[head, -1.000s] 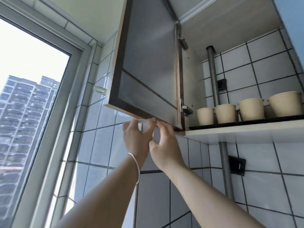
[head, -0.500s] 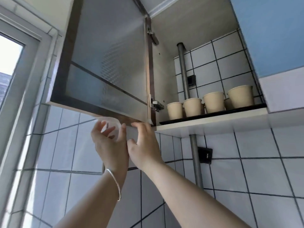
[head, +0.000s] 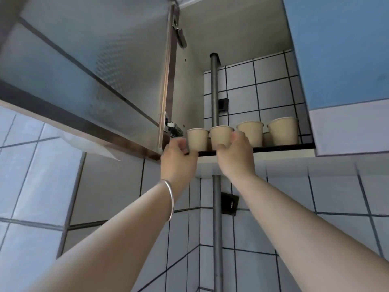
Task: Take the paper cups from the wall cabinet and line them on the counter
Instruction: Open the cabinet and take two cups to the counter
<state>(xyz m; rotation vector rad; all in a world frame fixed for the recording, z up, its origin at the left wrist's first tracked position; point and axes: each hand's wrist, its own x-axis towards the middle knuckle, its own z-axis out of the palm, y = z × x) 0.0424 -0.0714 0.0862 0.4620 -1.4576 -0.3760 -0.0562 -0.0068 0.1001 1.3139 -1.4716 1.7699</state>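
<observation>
Standing in a row at the front edge of the wall cabinet's shelf [head: 242, 160], the paper cups sit within easy reach. The leftmost cup [head: 197, 139] has the left hand [head: 179, 159] curled against its side, and the second cup [head: 221, 137] is wrapped by the right hand [head: 235, 150], thumb in front and fingers round the far side, so two could come down together. Two larger cups [head: 250, 132] [head: 283, 130] wait further right, a smaller one half hidden between them. The frosted cabinet door [head: 90, 72] is swung wide, leaving the opening free. A metal pipe [head: 214, 87] runs up the tiled wall behind. No tabletop is in view.
</observation>
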